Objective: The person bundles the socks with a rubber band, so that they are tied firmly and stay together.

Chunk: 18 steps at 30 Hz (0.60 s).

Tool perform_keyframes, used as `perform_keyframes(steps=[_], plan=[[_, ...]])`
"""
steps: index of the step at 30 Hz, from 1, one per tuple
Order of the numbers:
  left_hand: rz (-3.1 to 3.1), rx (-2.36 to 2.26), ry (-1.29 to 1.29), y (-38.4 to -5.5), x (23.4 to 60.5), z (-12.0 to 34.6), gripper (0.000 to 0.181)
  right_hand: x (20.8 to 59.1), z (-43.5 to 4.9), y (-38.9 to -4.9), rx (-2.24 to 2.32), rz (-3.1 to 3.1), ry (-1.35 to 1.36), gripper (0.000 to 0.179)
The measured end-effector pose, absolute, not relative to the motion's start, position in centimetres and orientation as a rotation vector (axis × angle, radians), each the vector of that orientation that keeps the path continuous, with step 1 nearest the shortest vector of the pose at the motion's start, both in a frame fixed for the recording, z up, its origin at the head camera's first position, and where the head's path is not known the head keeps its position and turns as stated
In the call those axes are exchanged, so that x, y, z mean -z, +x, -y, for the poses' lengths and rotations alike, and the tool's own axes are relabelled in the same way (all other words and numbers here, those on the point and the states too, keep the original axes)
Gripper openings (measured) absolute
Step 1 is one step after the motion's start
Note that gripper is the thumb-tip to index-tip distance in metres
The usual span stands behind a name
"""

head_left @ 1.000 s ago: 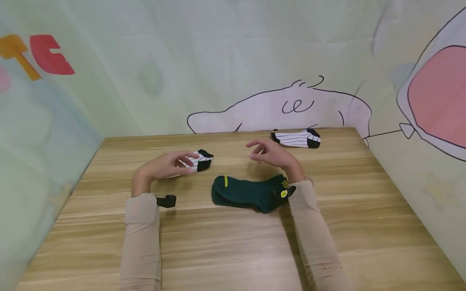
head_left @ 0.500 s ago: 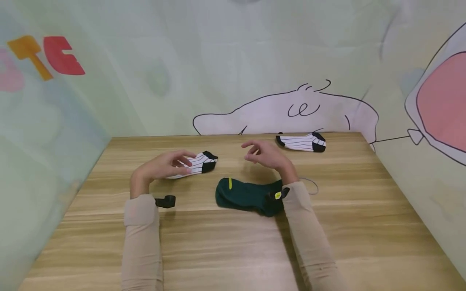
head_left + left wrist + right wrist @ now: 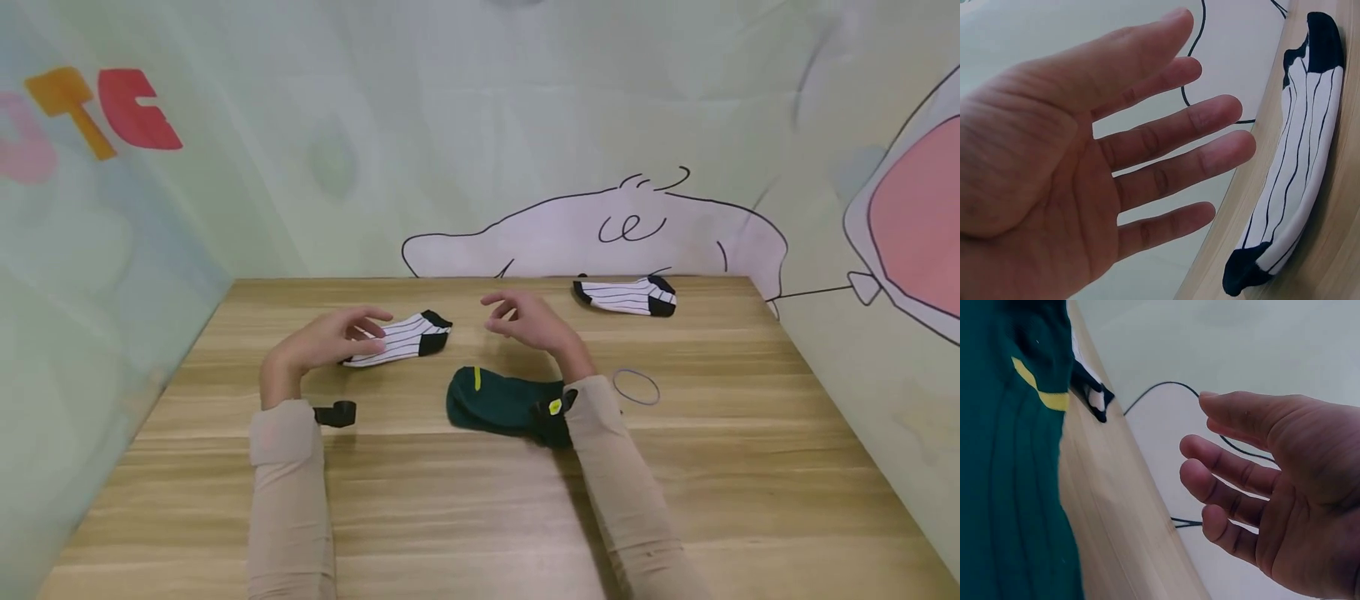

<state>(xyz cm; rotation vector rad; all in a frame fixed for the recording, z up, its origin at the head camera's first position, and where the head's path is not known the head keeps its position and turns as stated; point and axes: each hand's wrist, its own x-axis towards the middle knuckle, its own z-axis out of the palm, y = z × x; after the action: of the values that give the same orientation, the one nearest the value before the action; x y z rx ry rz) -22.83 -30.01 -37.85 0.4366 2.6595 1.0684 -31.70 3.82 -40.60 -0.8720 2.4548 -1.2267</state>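
Over the near-left striped sock [image 3: 401, 340], white with black toe and heel, hovers my left hand [image 3: 330, 337]. The left wrist view shows that hand [image 3: 1104, 144] with fingers spread, apart from the striped sock [image 3: 1297, 156]. My right hand [image 3: 528, 321] hangs above the table behind the dark green socks [image 3: 495, 402], its fingers loosely bent around nothing. In the right wrist view the green socks [image 3: 1016, 487] fill the left side, away from the right hand [image 3: 1272, 487]. My right forearm covers one end of the green socks.
Another striped sock [image 3: 626, 296] lies at the table's back edge, right of centre. A thin grey-blue loop [image 3: 636, 387] rests right of my right wrist. A printed cloth wall [image 3: 480, 150] stands behind the wooden table [image 3: 450, 517].
My right hand has drifted slightly left, uncovering the thin loop beside the wrist. My left hand stays nearly in place. The head view has shifted a little, and the socks lie where they were.
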Motion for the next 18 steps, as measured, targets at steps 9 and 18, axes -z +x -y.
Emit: perform_keyframes(steps=[9,18], plan=[[-2.694,-1.116,0.423,-22.6,37.8,30.9,0.049,40.8,-1.9,-31.5,1.258,-2.407,-0.903,0.044],[-2.73,-1.166,0.393,-22.2,38.1,31.5,0.048,41.1,-0.4,-31.5,1.283,-2.363,-0.89,0.044]])
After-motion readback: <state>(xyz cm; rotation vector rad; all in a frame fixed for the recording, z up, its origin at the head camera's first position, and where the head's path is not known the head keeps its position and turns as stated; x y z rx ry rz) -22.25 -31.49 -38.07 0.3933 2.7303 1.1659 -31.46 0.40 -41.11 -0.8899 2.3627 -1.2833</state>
